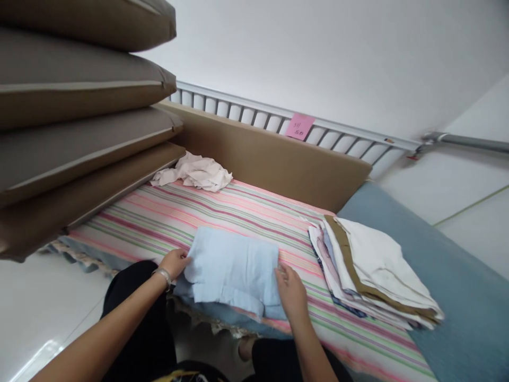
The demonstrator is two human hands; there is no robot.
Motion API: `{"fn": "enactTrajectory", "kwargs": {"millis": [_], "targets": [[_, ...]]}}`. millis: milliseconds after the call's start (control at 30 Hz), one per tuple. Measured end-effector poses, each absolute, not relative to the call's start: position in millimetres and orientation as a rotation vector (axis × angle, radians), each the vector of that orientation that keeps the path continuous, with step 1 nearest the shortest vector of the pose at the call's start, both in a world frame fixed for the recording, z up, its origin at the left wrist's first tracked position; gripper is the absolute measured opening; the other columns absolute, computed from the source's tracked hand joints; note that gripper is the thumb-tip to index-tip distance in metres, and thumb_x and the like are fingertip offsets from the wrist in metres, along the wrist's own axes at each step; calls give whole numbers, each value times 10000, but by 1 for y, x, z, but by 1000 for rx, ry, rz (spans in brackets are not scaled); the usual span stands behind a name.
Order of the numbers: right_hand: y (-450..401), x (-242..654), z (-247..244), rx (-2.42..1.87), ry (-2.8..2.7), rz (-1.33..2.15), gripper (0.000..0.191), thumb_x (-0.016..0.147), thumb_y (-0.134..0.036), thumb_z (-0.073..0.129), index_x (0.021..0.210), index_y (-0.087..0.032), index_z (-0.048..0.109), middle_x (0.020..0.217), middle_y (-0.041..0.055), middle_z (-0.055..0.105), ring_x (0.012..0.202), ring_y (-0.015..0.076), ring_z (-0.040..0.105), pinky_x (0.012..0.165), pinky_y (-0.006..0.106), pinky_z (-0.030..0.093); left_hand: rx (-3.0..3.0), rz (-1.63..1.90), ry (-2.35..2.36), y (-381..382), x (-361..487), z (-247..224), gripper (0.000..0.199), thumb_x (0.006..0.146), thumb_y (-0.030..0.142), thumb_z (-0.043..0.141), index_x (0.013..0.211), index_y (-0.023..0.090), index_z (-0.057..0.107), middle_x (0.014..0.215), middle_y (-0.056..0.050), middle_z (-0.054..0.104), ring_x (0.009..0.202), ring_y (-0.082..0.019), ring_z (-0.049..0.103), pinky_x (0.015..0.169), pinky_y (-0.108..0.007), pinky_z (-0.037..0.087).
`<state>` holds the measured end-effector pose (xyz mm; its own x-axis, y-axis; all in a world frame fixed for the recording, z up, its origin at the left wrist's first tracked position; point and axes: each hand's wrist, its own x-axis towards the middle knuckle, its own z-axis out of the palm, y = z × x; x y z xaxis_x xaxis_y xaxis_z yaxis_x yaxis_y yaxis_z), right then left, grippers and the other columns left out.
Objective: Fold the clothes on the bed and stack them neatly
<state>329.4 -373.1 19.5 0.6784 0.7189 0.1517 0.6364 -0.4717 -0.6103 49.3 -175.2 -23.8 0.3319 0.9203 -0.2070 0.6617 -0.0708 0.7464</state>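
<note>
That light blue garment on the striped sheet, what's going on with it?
A person has both hands on the light blue garment, which lies folded near the front edge of the striped sheet. The left hand pinches its left edge, and the right hand is at its right edge. Over to the right is a pile of folded clothes, with a white piece on top. At the back left, a crumpled whitish cloth lies beside stacked cushions.

The bottom edge cuts off both forearms [104, 324] (and the left edge, the stacked cushions [87, 135]).
</note>
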Motion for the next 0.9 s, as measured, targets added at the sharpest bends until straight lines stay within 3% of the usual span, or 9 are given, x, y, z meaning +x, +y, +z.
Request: {"fn": "enactTrajectory", "kwargs": {"millis": [133,300,400,467,600,767,900], "targets": [[-366,338,1,-2445,-913,229,508,821,-434,365,1249,-168,426,971,82,648,852,228,598,709,308,410,1739,352,1478,-173,55,-29,97,745,232,519,735,162,585,487,46,522,445,-107,514,449,-193,365],[-363,331,1,-2581,-952,168,441,842,-369,359,1255,-232,430,955,63,657,802,220,605,650,302,387,1725,244,1540,-178,55,-36,88,762,216,531,792,158,591,491,34,552,429,-131,546,437,-214,409],[-365,335,6,-2526,-1035,57,443,839,-357,362,1259,-237,435,978,58,648,817,213,602,669,310,413,1838,264,1553,-181,53,-29,112,743,198,553,828,146,605,607,-25,630,578,-185,618,560,-269,471],[-362,336,7,-2383,-1179,-92,454,842,-353,355,1252,-183,449,1096,93,608,955,217,571,779,328,427,1968,341,1525,-183,56,-20,209,766,221,538,948,136,596,789,-85,668,788,-229,633,727,-329,477],[-343,325,4,-2210,-1420,-265,505,866,-408,324,1235,-98,475,1300,163,462,1234,245,372,1004,395,302,2239,522,1328,-187,82,-8,375,840,310,478,1186,168,505,1217,-105,547,1172,-217,453,1015,-345,312],[-308,308,-2,-2350,-1495,-227,527,876,-440,318,1312,-156,401,1425,136,291,1328,273,198,1050,474,179,2640,527,1119,-187,127,-22,497,860,394,432,1311,189,401,1420,-84,329,1324,-272,230,1045,-440,265],[-295,315,-23,-2413,-1565,-164,556,874,-484,301,1352,-203,335,1457,97,224,1351,242,127,1070,462,105,2715,391,1186,-173,141,-44,580,857,477,391,1356,185,337,1449,-93,262,1337,-288,186,1056,-479,213]]}}
